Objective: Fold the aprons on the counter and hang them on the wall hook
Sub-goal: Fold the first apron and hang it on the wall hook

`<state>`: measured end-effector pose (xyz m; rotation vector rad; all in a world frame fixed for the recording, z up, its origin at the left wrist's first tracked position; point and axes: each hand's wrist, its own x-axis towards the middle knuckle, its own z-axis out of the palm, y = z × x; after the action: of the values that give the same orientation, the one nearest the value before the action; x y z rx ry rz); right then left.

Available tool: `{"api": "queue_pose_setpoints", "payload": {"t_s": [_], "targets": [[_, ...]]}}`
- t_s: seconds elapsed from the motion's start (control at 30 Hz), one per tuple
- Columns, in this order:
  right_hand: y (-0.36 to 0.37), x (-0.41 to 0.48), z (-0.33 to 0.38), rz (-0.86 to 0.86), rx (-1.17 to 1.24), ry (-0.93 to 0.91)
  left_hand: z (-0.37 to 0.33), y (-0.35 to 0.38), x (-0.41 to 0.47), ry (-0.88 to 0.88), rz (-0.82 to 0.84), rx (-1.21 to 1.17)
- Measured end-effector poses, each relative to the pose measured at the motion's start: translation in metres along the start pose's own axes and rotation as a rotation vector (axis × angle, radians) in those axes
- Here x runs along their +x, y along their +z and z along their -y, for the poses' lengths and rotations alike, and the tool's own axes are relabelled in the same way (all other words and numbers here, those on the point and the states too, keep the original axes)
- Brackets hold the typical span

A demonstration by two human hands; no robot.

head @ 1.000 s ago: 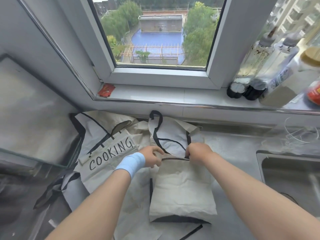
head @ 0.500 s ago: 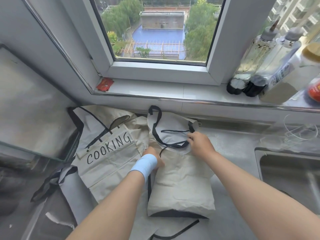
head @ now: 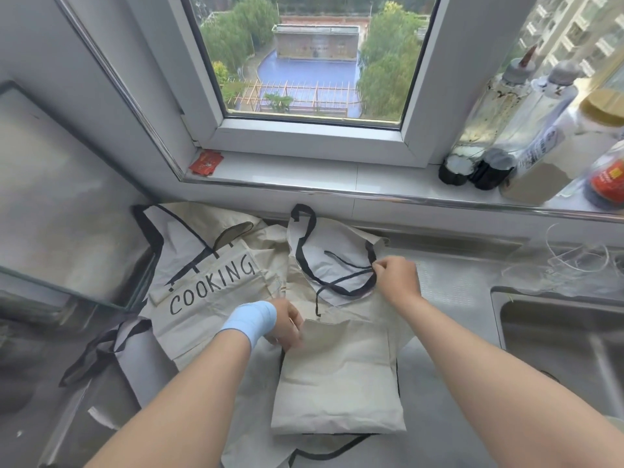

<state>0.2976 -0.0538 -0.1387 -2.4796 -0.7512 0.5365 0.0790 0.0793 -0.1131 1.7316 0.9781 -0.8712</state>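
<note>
A beige apron [head: 337,376] with black trim lies partly folded on the steel counter [head: 449,292], its bib and neck loop spread toward the window. My right hand [head: 395,276] pinches the black strap at the bib's right edge. My left hand [head: 287,322], with a blue band on the wrist, grips the folded apron's upper left corner. A second beige apron [head: 209,288] printed COOKING lies spread out to the left, partly under the first.
A sink [head: 557,336] sits at the right. Bottles [head: 489,130] and jars stand on the windowsill at the right, and a red packet [head: 206,162] lies at its left. A glass-topped stove [head: 57,211] fills the left side. No wall hook is in view.
My right hand moved up and right from the fold's edge to the bib strap. My left hand dropped lower to the fold's left corner. The bib now lies opened out flat.
</note>
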Motion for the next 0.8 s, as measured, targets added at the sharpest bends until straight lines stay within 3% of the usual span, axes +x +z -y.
{"api": "queue_pose_setpoints", "payload": {"t_s": [0.07,0.1,0.27,0.37,0.53,0.73,0.8], "targets": [[-0.002,0.001,0.003,-0.086,0.103,-0.001,0.006,0.004,0.002,0.048,-0.012,-0.021],[-0.002,0.000,0.006,-0.030,0.086,-0.034,0.007,0.005,0.002,0.081,-0.034,-0.109],[0.008,-0.020,0.005,0.458,-0.222,-0.180,0.000,0.000,0.006,0.118,-0.323,-0.693],[0.007,-0.031,-0.001,0.585,-0.279,-0.097,-0.001,0.008,0.022,0.055,-0.519,-0.562],[0.002,-0.030,-0.017,0.231,-0.207,0.038,-0.008,0.023,0.041,-0.006,-0.747,-0.303],[0.016,-0.042,-0.032,0.332,-0.091,0.126,-0.011,0.023,0.043,-0.108,-0.644,-0.209],[0.018,-0.047,-0.032,0.360,-0.114,0.121,-0.005,0.025,0.042,-0.170,-0.694,-0.168]]}}
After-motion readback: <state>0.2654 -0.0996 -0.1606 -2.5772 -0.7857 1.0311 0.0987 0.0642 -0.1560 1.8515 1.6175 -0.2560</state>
